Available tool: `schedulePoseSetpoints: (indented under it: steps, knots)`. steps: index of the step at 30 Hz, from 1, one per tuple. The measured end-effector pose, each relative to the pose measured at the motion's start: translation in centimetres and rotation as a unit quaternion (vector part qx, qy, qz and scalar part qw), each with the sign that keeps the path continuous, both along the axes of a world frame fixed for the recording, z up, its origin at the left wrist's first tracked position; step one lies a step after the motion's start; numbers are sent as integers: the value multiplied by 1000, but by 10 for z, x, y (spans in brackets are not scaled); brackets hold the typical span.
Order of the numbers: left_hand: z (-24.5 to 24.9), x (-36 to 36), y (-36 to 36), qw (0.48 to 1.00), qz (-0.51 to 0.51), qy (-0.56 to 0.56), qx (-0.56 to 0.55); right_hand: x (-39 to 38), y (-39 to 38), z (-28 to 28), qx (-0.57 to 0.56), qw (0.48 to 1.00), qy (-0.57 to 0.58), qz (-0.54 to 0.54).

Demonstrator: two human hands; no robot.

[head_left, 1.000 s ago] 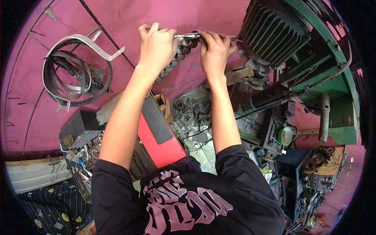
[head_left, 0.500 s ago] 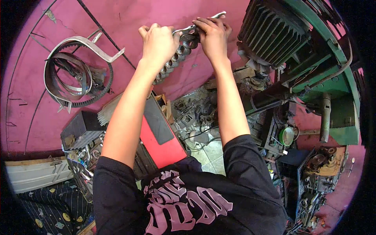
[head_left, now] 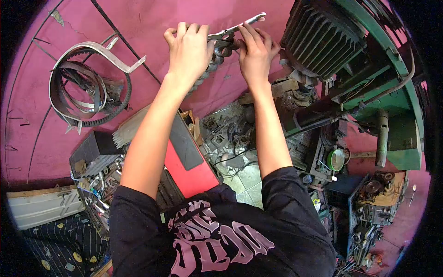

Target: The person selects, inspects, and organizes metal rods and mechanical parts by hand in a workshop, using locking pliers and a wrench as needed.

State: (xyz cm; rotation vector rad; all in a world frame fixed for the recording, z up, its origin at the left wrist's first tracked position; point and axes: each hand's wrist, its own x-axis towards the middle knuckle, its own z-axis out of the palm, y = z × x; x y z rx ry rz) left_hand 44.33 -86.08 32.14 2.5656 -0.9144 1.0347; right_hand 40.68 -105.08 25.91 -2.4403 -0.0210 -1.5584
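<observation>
High against the pink wall, a shiny silver wrench slants upward to the right. My left hand is closed at its lower end, fingers curled and thumb pointing right. Just right of it, my right hand has its fingers fanned apart, with the fingertips at the wrench's underside. Between and below my hands runs a row of dark metal ring ends, descending to the left. My left hand and wrist hide much of that row.
A metal strap and black belts hang on the wall at left. A finned motor on a green frame stands at right. Below lie a red box lid, a tray of tools and loose metal parts on the floor.
My right hand has shifted slightly down and right, and its fingers have spread, baring more of the wrench. My left hand stays near the same place, its fingers a little higher.
</observation>
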Motion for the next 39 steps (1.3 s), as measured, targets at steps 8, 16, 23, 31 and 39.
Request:
schedulePoseSetpoints:
  steps: [8, 16, 23, 31, 39]
  knots:
    - [-35, -90, 37, 991, -111, 44, -59, -82, 47, -65, 67, 994, 79, 29]
    - [-174, -225, 158, 935, -83, 344, -35, -220, 141, -169, 190, 928, 310, 84]
    - [-223, -322, 274, 876, 52, 477, -40, -310, 195, -199, 114, 857, 450, 223]
    - [-230, -357, 341, 863, 137, 473, -111, -280, 231, -179, 2, 845, 492, 209]
    - [-226, -382, 431, 871, 202, 410, -179, -248, 326, -154, 35, 876, 434, 205]
